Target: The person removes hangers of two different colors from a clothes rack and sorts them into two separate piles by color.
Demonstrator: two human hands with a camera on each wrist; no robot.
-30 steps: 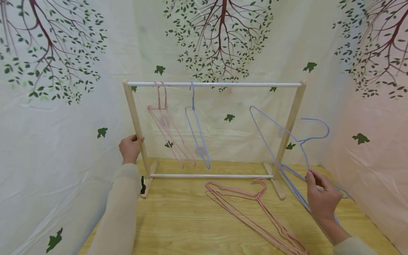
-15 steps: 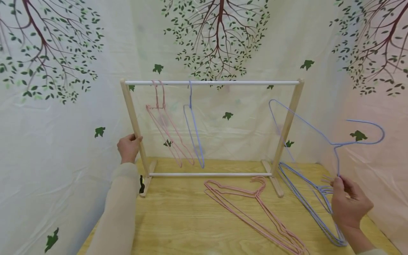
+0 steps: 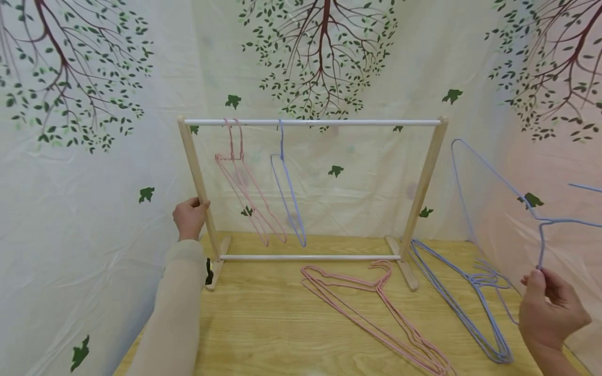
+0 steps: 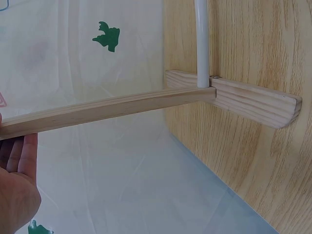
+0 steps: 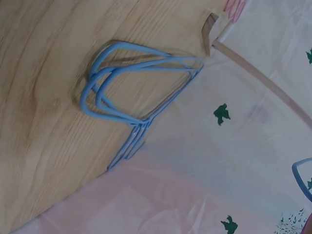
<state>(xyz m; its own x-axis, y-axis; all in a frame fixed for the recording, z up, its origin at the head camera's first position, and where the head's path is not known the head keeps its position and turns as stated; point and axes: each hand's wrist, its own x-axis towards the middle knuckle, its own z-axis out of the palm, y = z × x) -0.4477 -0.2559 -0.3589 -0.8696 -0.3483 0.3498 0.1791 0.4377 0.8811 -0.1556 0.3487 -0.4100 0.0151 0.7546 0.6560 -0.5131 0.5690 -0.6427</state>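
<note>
My left hand (image 3: pixel 190 219) grips the left wooden post (image 3: pixel 199 175) of a small clothes rack. In the left wrist view, fingers (image 4: pixel 30 153) lie against that post, above its foot. My right hand (image 3: pixel 552 313), at the far right, pinches a blue hanger (image 3: pixel 541 221) by one side of its wire. The hanger is raised and tilted, its hook running out of the head view. From the rack's white top rod (image 3: pixel 348 122) hang two pink hangers (image 3: pixel 242 149) and one blue hanger (image 3: pixel 281 146). Only an edge of the held hanger (image 5: pixel 295 170) shows in the right wrist view.
Several blue hangers (image 3: pixel 475 279) lie stacked at the table's right, below the held one. Pink hangers (image 3: pixel 380 286) lie in front of the rack. A white lower rod (image 3: pixel 305 257) joins the rack's feet. Sheets printed with trees and leaves surround the wooden table (image 3: pixel 263 318).
My right hand has moved right with the blue hanger, away from the rack's right post and past the blue stack. The left hand stays on its post. The hanging blue hanger sways slightly.
</note>
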